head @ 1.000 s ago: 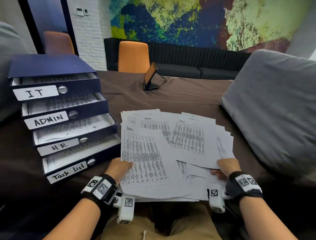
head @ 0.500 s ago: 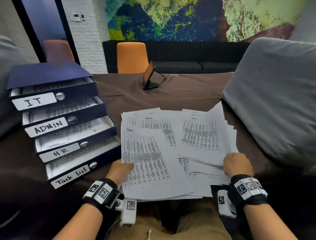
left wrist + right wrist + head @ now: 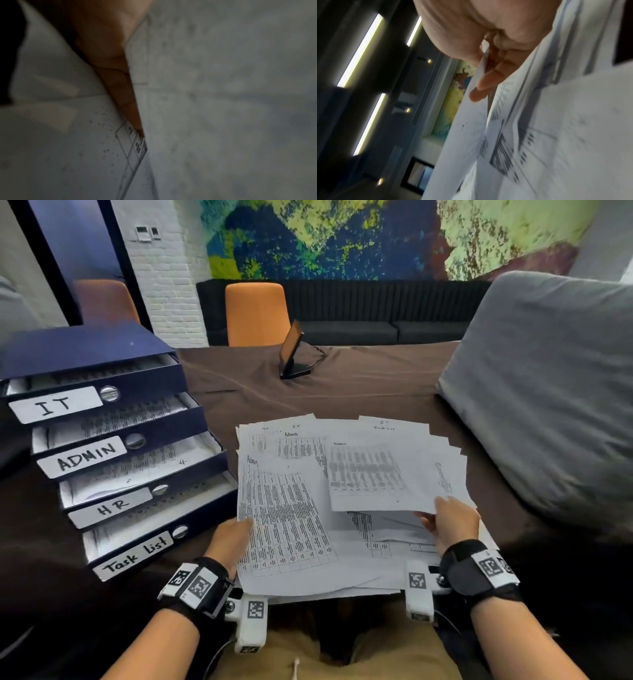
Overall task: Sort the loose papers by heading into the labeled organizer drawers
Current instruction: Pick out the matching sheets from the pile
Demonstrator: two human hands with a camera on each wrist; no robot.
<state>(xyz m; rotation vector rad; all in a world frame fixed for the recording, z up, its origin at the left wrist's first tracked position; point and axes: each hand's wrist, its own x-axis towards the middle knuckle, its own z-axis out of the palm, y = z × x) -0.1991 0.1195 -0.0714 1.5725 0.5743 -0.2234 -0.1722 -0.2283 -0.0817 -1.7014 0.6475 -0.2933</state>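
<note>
Head view: left hand (image 3: 227,539) holds the paper pile (image 3: 308,546); right hand (image 3: 452,522) pinches one thin, floppy sheet (image 3: 376,477) by its edge.

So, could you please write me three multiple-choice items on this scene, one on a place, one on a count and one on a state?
1. Where does the drawer organizer stand relative to the loose papers?
A. To their left
B. To their right
C. On top of them

2. How many labeled drawers does it have?
A. Two
B. Four
C. Six

3. What is the right hand doing?
A. Resting flat on the table
B. Pulling a drawer knob
C. Pinching a sheet lifted off the pile

Answers:
1. A, the head view shows it left of the pile.
2. B, the labels read IT, ADMIN, HR and Task List.
3. C, the right wrist view shows a sheet edge between thumb and fingers; the left hand holds the pile's left edge.
</note>
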